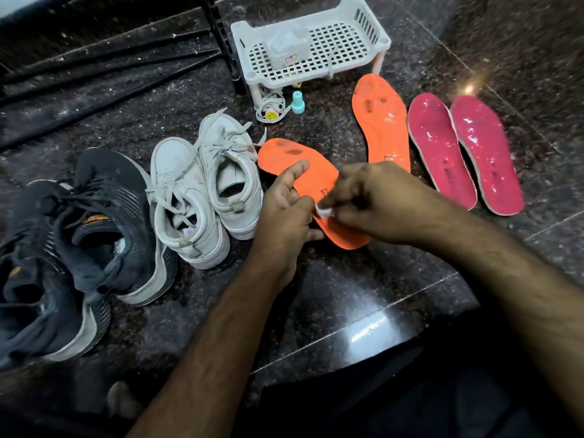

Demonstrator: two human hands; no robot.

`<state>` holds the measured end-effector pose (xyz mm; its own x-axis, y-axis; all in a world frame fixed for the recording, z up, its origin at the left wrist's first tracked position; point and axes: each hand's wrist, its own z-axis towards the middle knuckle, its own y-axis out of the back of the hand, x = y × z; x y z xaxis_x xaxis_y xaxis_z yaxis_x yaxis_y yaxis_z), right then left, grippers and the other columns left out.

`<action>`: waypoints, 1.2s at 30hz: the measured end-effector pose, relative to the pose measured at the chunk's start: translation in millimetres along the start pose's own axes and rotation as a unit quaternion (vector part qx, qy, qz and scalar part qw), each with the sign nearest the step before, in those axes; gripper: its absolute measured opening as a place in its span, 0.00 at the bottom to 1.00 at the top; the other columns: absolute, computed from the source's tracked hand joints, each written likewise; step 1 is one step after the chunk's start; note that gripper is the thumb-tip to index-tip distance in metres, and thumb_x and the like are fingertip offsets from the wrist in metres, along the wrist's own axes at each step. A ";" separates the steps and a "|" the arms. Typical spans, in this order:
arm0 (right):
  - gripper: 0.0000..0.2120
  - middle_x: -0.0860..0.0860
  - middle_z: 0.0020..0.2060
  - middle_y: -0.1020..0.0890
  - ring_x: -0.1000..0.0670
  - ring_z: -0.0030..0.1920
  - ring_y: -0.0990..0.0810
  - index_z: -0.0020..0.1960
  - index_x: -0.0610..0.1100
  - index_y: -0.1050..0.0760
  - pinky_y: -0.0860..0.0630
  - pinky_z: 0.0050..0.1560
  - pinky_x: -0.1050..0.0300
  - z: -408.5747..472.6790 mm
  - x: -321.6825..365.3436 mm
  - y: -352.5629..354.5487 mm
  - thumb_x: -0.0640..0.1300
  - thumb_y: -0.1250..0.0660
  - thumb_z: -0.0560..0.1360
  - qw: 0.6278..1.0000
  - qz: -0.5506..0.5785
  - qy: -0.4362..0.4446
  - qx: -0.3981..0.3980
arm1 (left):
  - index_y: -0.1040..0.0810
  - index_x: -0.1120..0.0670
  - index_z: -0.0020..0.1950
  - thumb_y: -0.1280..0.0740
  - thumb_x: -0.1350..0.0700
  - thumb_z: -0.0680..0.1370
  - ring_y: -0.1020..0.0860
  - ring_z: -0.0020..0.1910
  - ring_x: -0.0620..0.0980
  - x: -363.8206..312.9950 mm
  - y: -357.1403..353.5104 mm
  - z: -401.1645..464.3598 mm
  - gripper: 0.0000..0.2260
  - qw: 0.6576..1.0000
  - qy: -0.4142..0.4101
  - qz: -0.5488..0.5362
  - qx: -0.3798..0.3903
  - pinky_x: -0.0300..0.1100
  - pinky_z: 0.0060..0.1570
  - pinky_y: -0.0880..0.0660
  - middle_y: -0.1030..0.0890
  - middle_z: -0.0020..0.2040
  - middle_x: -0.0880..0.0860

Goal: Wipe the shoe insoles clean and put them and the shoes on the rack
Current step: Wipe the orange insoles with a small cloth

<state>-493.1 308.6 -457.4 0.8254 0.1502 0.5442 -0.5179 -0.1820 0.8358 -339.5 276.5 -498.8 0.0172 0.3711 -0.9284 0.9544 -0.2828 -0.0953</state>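
A person's left hand (286, 213) grips the edge of an orange insole (311, 188), thumb over its top, while the right hand (376, 202) pinches a small white wipe (325, 212) against it. The insole lies just right of the white sneakers (202, 197); black sneakers (79, 245) sit to their left, another orange insole (380, 121) and two pink insoles (464, 153) farther right.

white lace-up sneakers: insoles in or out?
Cannot tell. The white lace-up sneakers stand upright on the dark stone floor, but their openings are too shadowed; four loose insoles lie nearby.
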 end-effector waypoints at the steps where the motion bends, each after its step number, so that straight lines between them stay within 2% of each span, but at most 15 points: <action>1: 0.13 0.51 0.42 0.19 0.50 0.44 0.18 0.51 0.53 0.14 0.25 0.48 0.58 -5.7 0.3 2.4 0.47 0.34 0.70 1.000 0.014 0.001 0.012 | 0.28 0.49 0.72 0.43 0.71 0.77 0.30 0.31 0.43 -2.2 0.6 0.1 0.28 1.000 -0.002 -0.005 -0.005 0.45 0.33 0.22 0.36 0.34 0.49; 3: 0.08 0.53 0.41 0.19 0.55 0.42 0.19 0.49 0.53 0.14 0.24 0.48 0.58 -15.3 -5.1 8.9 0.47 0.29 0.72 0.997 0.059 -0.034 -0.032 | 0.26 0.49 0.70 0.44 0.71 0.77 0.26 0.34 0.46 -4.7 0.2 1.0 0.27 1.000 -0.009 -0.021 -0.001 0.46 0.34 0.21 0.33 0.36 0.53; 6: 0.08 0.58 0.39 0.20 0.62 0.37 0.23 0.51 0.52 0.15 0.27 0.43 0.66 -14.5 -14.9 13.2 0.45 0.30 0.74 0.980 0.104 -0.088 -0.144 | 0.26 0.49 0.69 0.41 0.68 0.78 0.24 0.44 0.53 -6.2 -1.9 0.4 0.23 0.998 -0.012 -0.050 0.022 0.55 0.44 0.19 0.24 0.46 0.60; 8: 0.10 0.58 0.44 0.19 0.62 0.41 0.22 0.54 0.53 0.17 0.26 0.48 0.63 -9.6 -11.5 9.1 0.43 0.29 0.75 0.984 0.098 -0.087 -0.124 | 0.28 0.49 0.70 0.36 0.62 0.78 0.20 0.49 0.54 -7.7 -0.7 -1.9 0.21 0.995 -0.012 -0.092 0.044 0.58 0.50 0.20 0.20 0.58 0.65; 10: 0.12 0.55 0.48 0.18 0.59 0.45 0.21 0.56 0.54 0.17 0.25 0.51 0.60 -7.2 -7.6 2.7 0.43 0.29 0.75 0.989 0.083 -0.076 -0.100 | 0.30 0.48 0.73 0.32 0.59 0.79 0.19 0.54 0.55 -7.6 0.2 -3.9 0.23 0.990 -0.021 -0.124 0.059 0.59 0.55 0.21 0.22 0.66 0.64; 14: 0.11 0.56 0.43 0.20 0.65 0.38 0.25 0.55 0.56 0.18 0.33 0.41 0.74 -5.4 1.2 -2.2 0.44 0.29 0.75 0.988 0.088 -0.070 -0.109 | 0.29 0.46 0.74 0.34 0.61 0.81 0.25 0.69 0.57 -0.8 -5.1 -2.6 0.22 0.986 -0.053 -0.139 0.076 0.59 0.72 0.32 0.24 0.70 0.59; 16: 0.10 0.57 0.40 0.23 0.64 0.37 0.27 0.54 0.54 0.17 0.35 0.38 0.74 -5.5 3.0 -1.4 0.44 0.29 0.75 0.991 0.064 -0.062 -0.097 | 0.28 0.46 0.73 0.35 0.61 0.81 0.30 0.74 0.58 4.4 -7.3 -1.6 0.22 0.988 -0.069 -0.112 0.080 0.61 0.74 0.36 0.25 0.72 0.55; 19: 0.11 0.57 0.37 0.20 0.61 0.35 0.24 0.51 0.55 0.16 0.30 0.39 0.65 -10.6 -2.0 11.5 0.41 0.28 0.72 0.997 0.051 -0.052 -0.022 | 0.28 0.51 0.74 0.37 0.60 0.82 0.28 0.72 0.56 8.4 -8.6 -1.2 0.20 0.992 -0.055 -0.094 0.060 0.60 0.74 0.35 0.24 0.72 0.55; 21: 0.11 0.56 0.40 0.17 0.58 0.36 0.22 0.47 0.56 0.15 0.28 0.39 0.65 -17.8 -6.2 22.4 0.40 0.27 0.71 0.995 0.082 -0.053 0.009 | 0.28 0.52 0.73 0.39 0.61 0.84 0.24 0.68 0.55 6.6 -7.9 0.0 0.18 0.995 -0.039 -0.090 0.037 0.59 0.72 0.32 0.23 0.69 0.57; 24: 0.09 0.60 0.38 0.19 0.64 0.36 0.23 0.45 0.56 0.17 0.33 0.38 0.73 -21.9 -7.4 22.9 0.42 0.29 0.72 0.986 0.113 -0.069 -0.097 | 0.29 0.53 0.74 0.40 0.64 0.84 0.24 0.68 0.57 3.7 -3.7 3.6 0.19 0.994 -0.022 -0.102 0.019 0.59 0.70 0.30 0.21 0.68 0.57; 26: 0.09 0.61 0.39 0.21 0.63 0.37 0.24 0.49 0.55 0.17 0.32 0.40 0.71 -16.4 -4.1 17.2 0.42 0.29 0.74 0.982 0.099 -0.068 -0.148 | 0.29 0.51 0.74 0.39 0.63 0.83 0.25 0.69 0.60 4.7 -1.8 5.7 0.19 0.994 -0.019 -0.110 0.019 0.64 0.70 0.31 0.22 0.69 0.57; 29: 0.12 0.58 0.42 0.22 0.57 0.40 0.23 0.52 0.54 0.16 0.32 0.43 0.66 -13.8 0.4 10.5 0.40 0.30 0.74 0.999 0.017 -0.024 -0.041 | 0.28 0.50 0.73 0.38 0.61 0.83 0.23 0.67 0.59 5.7 -3.7 3.8 0.19 0.995 -0.026 -0.099 0.019 0.67 0.68 0.31 0.22 0.69 0.58; 31: 0.12 0.61 0.38 0.23 0.61 0.40 0.22 0.48 0.55 0.16 0.33 0.41 0.71 -18.5 1.3 14.1 0.38 0.29 0.71 0.999 0.001 -0.005 0.034 | 0.29 0.53 0.74 0.40 0.65 0.84 0.20 0.60 0.54 4.7 -4.5 1.9 0.19 0.996 -0.030 -0.085 0.005 0.58 0.67 0.26 0.20 0.66 0.59; 33: 0.11 0.63 0.38 0.20 0.64 0.41 0.21 0.44 0.55 0.16 0.30 0.42 0.72 -25.3 0.7 21.0 0.40 0.29 0.70 0.998 0.024 -0.001 0.063 | 0.30 0.52 0.74 0.41 0.65 0.84 0.20 0.60 0.54 5.6 -4.7 1.8 0.19 0.996 -0.033 -0.078 0.007 0.57 0.66 0.26 0.20 0.65 0.58; 36: 0.10 0.57 0.42 0.17 0.59 0.41 0.20 0.48 0.56 0.15 0.24 0.45 0.61 -25.4 0.9 19.8 0.44 0.29 0.71 0.995 0.089 -0.026 -0.029 | 0.29 0.51 0.73 0.41 0.65 0.84 0.22 0.65 0.60 5.1 -5.2 4.0 0.19 0.996 -0.035 -0.082 0.010 0.60 0.68 0.28 0.21 0.66 0.59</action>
<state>-508.3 329.8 -438.6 0.7296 0.0701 0.6803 -0.6672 -0.1456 0.7305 -345.5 276.3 -504.5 -0.1602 0.3522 -0.9221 0.9363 -0.2416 -0.2549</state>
